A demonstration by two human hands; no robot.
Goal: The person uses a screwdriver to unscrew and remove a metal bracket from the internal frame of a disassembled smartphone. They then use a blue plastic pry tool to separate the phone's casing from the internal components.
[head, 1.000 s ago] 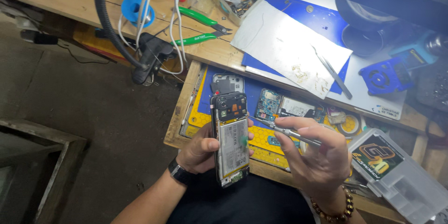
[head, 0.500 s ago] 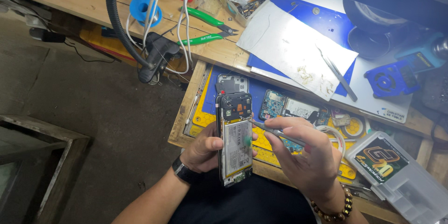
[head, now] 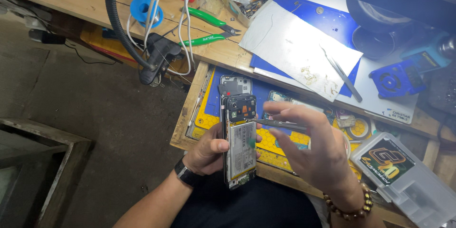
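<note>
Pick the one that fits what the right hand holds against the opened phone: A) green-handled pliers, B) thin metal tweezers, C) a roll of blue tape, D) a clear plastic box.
B: the right hand pinches thin metal tweezers whose tip meets the upper part of the opened phone, which the left hand grips; the green-handled pliers lie on the bench.

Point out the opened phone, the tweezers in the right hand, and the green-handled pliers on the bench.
opened phone [head: 242, 149]: head view, on its exposed battery.
tweezers [head: 278, 124]: head view, mid-shaft, ahead of the fingers.
green-handled pliers [head: 209, 28]: head view, between its two green handles near the joint.
</note>
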